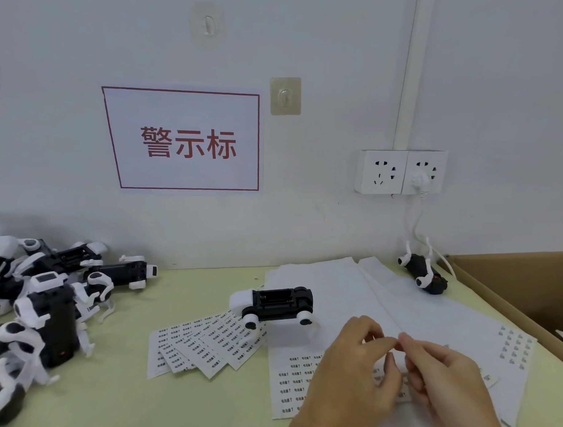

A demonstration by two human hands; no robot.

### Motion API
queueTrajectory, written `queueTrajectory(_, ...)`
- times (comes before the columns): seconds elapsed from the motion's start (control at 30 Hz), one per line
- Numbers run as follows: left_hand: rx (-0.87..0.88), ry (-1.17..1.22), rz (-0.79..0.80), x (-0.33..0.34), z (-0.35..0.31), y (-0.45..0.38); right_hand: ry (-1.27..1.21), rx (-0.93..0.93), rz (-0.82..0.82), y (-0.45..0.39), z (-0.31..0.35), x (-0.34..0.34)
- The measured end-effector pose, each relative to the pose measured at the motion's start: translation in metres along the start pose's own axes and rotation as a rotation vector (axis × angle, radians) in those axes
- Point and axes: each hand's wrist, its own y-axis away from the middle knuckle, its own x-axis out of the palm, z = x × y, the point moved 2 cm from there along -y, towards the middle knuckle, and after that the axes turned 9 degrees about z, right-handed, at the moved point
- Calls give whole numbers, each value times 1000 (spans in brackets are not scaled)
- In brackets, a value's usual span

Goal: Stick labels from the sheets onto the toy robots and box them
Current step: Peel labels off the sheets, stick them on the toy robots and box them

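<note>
I see both hands, left [353, 372] and right [443, 372], fingertips meeting, pinching a small label just in front of the toy robot [272, 304] on the desk [124, 393].

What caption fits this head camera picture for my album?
Two hands peel a label over a sheet beside an upturned toy robot.

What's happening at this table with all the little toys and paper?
A person is peeling a small label off a label sheet: the left hand and right hand meet fingertip to fingertip above it. One toy robot lies on its back just beyond, unlabelled ones are piled at the left, and a cardboard box waits at the right.
</note>
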Motion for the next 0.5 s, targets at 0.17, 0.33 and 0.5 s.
queueTrajectory(0.17, -62, 25, -57, -28, -5, -14, 28, -24, -33, 0, 7, -3)
queueTrajectory(0.33, -303, -249, -128, -107, 30, -24, 186, -123, -7, 1, 10, -1)
queueTrajectory(0.5, -666, -215, 393, -135, 80, 6, 287, -217, 24, 6, 9, 4)
